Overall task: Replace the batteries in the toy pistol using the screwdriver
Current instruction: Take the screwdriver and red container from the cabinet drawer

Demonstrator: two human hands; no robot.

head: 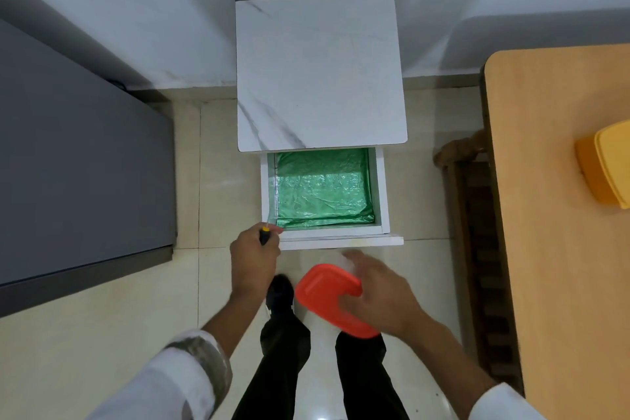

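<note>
My left hand [254, 257] grips a screwdriver [265, 235] with a black and yellow handle, just off the front left corner of an open white drawer [381, 193]. A green plastic sheet [322, 189] lines the drawer, and nothing else shows inside it. My right hand [380, 293] holds a container with an orange-red lid [327, 293] from above, in front of the drawer and over my legs. The toy pistol and the batteries are not in view.
The drawer belongs to a small white marble-pattern cabinet [318, 75] against the wall. A dark grey surface [78, 160] stands at the left. At the right is a wooden table [559, 215] with a yellow box [606, 167], and a wooden chair [477, 215] beside it.
</note>
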